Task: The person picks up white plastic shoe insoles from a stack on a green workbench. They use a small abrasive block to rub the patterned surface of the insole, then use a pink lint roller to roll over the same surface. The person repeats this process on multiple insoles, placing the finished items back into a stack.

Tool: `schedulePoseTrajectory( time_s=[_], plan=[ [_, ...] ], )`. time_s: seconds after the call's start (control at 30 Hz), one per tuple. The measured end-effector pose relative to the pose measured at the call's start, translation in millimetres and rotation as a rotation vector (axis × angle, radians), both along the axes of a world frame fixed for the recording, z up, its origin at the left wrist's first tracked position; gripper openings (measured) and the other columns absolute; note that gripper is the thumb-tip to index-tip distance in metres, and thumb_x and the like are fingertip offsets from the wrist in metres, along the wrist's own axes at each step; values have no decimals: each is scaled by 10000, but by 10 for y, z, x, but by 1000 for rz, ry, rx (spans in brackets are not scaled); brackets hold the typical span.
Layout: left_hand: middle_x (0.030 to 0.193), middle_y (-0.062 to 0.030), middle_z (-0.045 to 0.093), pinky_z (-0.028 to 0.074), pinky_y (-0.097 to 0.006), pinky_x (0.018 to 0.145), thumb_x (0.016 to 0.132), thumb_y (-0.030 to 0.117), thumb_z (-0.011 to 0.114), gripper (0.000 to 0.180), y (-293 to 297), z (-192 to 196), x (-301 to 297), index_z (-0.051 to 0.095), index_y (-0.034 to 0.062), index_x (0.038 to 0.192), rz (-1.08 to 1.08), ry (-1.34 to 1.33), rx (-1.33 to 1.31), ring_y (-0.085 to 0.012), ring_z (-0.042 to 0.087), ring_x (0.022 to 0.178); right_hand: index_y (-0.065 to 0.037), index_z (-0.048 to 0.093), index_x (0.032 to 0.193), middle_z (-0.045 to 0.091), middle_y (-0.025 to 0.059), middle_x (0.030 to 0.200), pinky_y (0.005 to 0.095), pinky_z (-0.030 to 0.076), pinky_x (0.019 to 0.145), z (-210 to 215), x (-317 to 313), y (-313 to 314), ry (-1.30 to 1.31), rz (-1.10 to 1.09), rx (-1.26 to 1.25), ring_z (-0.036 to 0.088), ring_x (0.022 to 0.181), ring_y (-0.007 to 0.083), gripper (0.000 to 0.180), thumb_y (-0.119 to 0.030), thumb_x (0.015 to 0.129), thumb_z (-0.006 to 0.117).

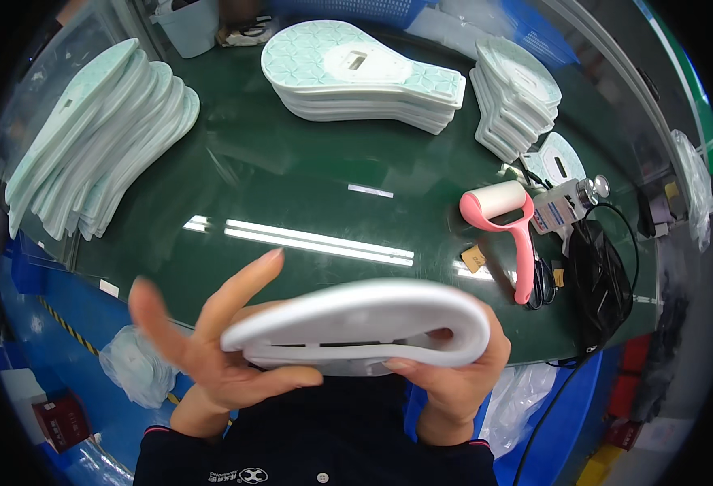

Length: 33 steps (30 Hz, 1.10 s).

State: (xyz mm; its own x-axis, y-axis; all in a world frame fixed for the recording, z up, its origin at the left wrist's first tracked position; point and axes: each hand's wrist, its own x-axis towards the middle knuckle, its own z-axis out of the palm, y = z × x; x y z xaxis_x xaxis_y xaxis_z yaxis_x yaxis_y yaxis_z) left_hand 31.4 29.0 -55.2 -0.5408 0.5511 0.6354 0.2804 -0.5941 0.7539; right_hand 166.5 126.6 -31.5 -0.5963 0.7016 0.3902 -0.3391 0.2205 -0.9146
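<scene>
I hold a white paddle-shaped plastic shell (364,320) edge-on, close under the camera and above the near table edge. My right hand (453,368) grips its rounded right end, thumb underneath and fingers behind. My left hand (210,340) supports the left end from below with the thumb on the lower edge; its fingers are spread and blurred.
On the dark green glass table (291,186) lie stacks of pale green paddle-shaped panels: one at the left (97,138), one at the back centre (356,73), one at the back right (514,97). A pink lint roller (506,223), a small metal device (567,202) and black cables (599,275) sit at the right.
</scene>
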Motion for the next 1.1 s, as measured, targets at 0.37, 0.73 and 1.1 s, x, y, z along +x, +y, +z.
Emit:
schedulePoseTrajectory(
  time_s=[0.37, 0.73, 1.1],
  plan=[
    [933, -75, 634, 342, -430, 941, 674, 155, 637, 277, 101, -290, -289, 623, 36, 924, -125, 375, -467, -215, 588, 934, -150, 657, 840, 633, -24, 851, 302, 440, 788, 149, -3, -14, -164, -123, 618, 594, 845, 135, 208, -87, 642, 651],
    [732, -54, 642, 192, -581, 968, 681, 96, 694, 543, -87, 300, -456, 344, 23, 1090, 82, 585, -152, -210, 621, 781, 41, 307, 1238, 604, 156, 883, 418, 407, 865, -478, 43, 108, 79, -136, -38, 570, 894, 275, 698, -22, 644, 669],
    [837, 30, 572, 8, -583, 1014, 644, 228, 703, 294, -316, 777, -234, 618, 140, 911, 105, 817, -513, -63, 525, 916, -9, 214, 1301, 518, 220, 1049, 419, 457, 840, -548, -108, -113, 103, 92, -564, 522, 999, 305, 593, -235, 836, 504]
  ],
)
